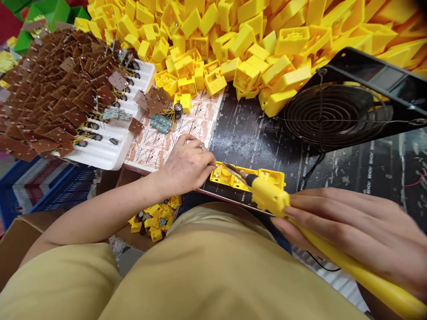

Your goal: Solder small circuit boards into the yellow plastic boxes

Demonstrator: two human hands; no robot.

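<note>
Yellow soldering iron (333, 240), gripped by right hand (360, 235), tips into yellow housing (247, 177) at frame centre, left hand (187, 166) fingers pinching its edge.

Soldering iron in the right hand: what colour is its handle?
Yellow; the soldering iron handle shows best in the head view, in the right hand.

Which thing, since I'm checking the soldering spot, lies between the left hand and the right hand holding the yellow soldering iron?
In the head view, a row of open yellow plastic housings lies between the left hand and right hand, under the yellow soldering iron.
</note>
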